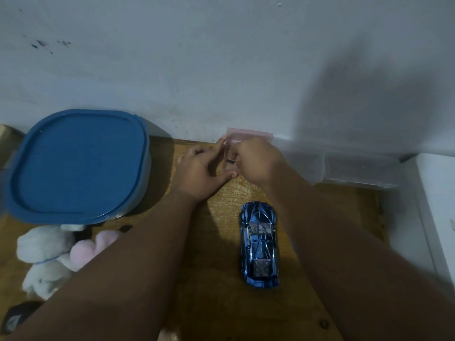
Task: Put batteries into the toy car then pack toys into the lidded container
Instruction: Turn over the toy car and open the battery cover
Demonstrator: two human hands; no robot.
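My left hand [199, 172] and right hand [256, 159] both pinch a small clear pink-topped bag [236, 137] at the desk's [221, 303] far edge. Toy car [260, 244] near, upright; lidded container [78, 166] left, closed.

We see two bare forearms reaching in from the bottom edge of the view, with no sleeves, cuffs or gloves on either one. Our left hand [199, 174] shows its back, the knuckles rounded and the thumb set apart from the fingers. Our right hand [258, 161] also shows its back, with the wrist broad and smooth. We find no watch, bracelet or ring on the parts that show. The fingertips of both hands are partly hidden, so we cannot make out the nails.
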